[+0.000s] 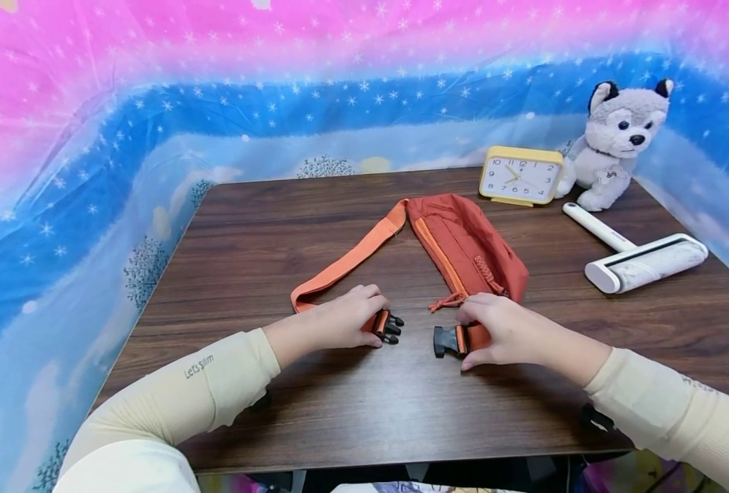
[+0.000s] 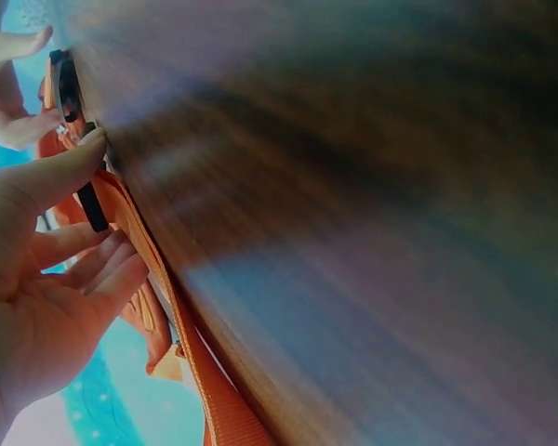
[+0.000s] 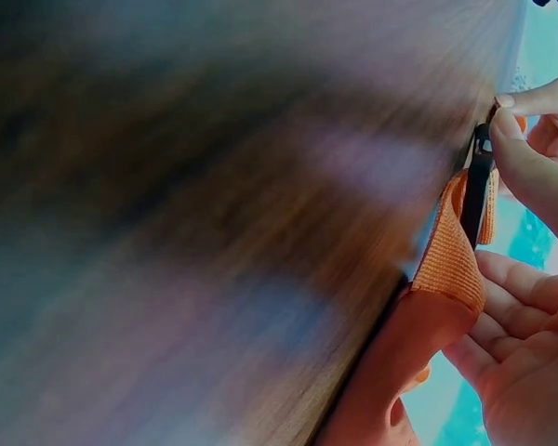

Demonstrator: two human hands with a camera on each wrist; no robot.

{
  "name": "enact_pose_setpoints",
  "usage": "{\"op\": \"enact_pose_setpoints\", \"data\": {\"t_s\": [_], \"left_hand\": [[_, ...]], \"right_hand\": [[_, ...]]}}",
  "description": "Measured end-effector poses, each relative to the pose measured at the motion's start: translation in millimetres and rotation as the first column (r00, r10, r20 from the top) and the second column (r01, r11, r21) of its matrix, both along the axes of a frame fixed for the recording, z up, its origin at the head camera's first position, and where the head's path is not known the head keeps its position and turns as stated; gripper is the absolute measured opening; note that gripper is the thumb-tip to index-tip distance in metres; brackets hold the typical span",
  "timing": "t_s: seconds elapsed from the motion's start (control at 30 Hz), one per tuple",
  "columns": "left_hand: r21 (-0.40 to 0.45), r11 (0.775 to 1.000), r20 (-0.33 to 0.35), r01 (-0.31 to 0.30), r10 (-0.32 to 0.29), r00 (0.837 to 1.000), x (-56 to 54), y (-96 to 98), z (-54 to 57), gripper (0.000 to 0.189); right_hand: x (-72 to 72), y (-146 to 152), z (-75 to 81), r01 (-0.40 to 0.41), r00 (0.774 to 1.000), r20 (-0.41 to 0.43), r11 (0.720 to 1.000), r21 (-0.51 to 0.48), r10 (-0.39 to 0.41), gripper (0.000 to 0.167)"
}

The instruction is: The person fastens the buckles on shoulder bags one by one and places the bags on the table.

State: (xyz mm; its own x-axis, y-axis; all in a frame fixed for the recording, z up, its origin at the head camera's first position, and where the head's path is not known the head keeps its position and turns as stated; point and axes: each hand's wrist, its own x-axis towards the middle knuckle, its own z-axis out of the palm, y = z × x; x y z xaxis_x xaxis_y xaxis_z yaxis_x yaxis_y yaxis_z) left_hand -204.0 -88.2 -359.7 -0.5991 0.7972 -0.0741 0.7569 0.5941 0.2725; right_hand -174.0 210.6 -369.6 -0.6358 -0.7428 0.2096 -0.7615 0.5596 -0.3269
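Observation:
On the table lies a rust-red waist bag (image 1: 463,239) with an orange strap (image 1: 352,257) looping out to the left. My left hand (image 1: 354,318) pinches the strap end at the black pronged buckle half (image 1: 390,326), prongs facing right. Thumb and fingers of my right hand (image 1: 512,332) hold the black socket half (image 1: 445,341) by its short strap, its mouth facing left. A small gap separates the two halves. In the left wrist view the thumb lies along the black buckle piece (image 2: 91,204); in the right wrist view the socket piece (image 3: 478,190) is partly behind the thumb.
A yellow alarm clock (image 1: 521,176) stands at the back of the wooden table (image 1: 265,226), beside a grey-and-white plush husky (image 1: 617,144). In front of the husky lies a white lint roller (image 1: 647,260). A patterned cloth (image 1: 315,103) hangs behind the table.

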Motion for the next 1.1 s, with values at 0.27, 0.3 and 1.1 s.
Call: {"op": "enact_pose_setpoints", "data": {"t_s": [0.27, 0.3, 1.1], "left_hand": [[0.005, 1.0, 0.0, 0.01, -0.01, 1.0, -0.8, 0.2, -0.8, 0.05], [0.004, 1.0, -0.001, 0.013, -0.013, 1.0, -0.9, 0.2, -0.9, 0.049], [0.042, 0.997, -0.037, 0.067, -0.065, 0.997, -0.5, -0.9, 0.8, 0.041]], "right_hand": [[-0.4, -2.2, 0.9, -0.007, 1.0, 0.005, 1.0, 0.019, 0.007, 0.05], [-0.4, -2.7, 1.2, -0.007, 1.0, 0.008, 1.0, 0.023, 0.007, 0.05], [-3.2, -5.5, 0.4, -0.008, 1.0, 0.006, 0.998, 0.065, 0.007, 0.042]]}}
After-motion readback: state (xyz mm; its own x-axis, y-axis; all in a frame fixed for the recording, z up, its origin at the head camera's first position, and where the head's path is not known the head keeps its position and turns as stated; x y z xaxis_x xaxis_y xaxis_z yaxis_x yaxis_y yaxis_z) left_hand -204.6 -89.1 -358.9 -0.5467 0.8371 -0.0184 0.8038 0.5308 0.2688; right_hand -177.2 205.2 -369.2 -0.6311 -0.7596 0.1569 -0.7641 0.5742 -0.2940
